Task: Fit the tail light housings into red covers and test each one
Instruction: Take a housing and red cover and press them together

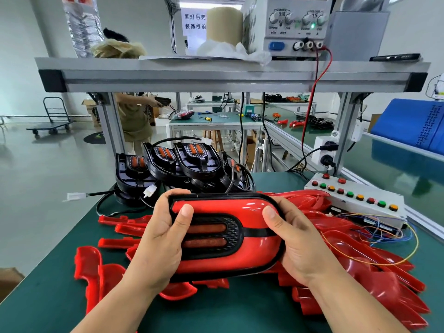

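A tail light point(249, 251), a red cover seated over a black housing with two orange lenses, is held above the green mat. My left hand point(161, 239) grips its left end, thumb pressed on the red cover. My right hand point(298, 241) grips its right end, thumb on the cover too. Several bare black housings point(182, 162) with cables are piled behind it. Loose red covers point(374, 272) lie heaped under and to the right, more red covers point(96, 267) at the left.
A white test box with coloured push buttons point(355, 195) and loose wires sits at the right. A power supply point(295, 25) stands on the aluminium shelf point(216, 75) overhead, red lead hanging down. A person works at a bench behind. The table's left edge point(60, 241) runs diagonally.
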